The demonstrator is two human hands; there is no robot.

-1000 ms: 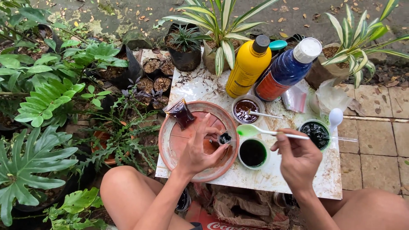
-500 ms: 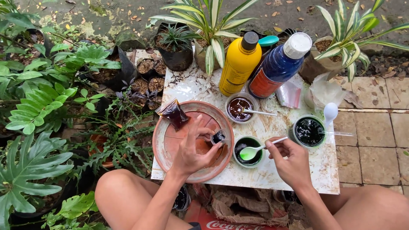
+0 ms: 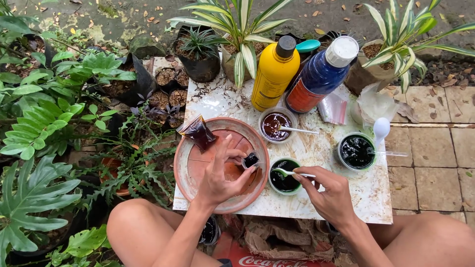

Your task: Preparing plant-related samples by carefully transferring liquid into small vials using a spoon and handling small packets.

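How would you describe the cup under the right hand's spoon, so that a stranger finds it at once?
On the white tabletop, look just right of the terracotta saucer. The green-rimmed cup of dark liquid stands nearest the person; alone among the three cups, its spoon is held by the right hand.

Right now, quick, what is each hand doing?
Left hand: closed on a tiny clear plastic pouch of dark stuff, over the round terracotta saucer.
Right hand: closed on a thin white plastic spoon in the small green-rimmed cup.
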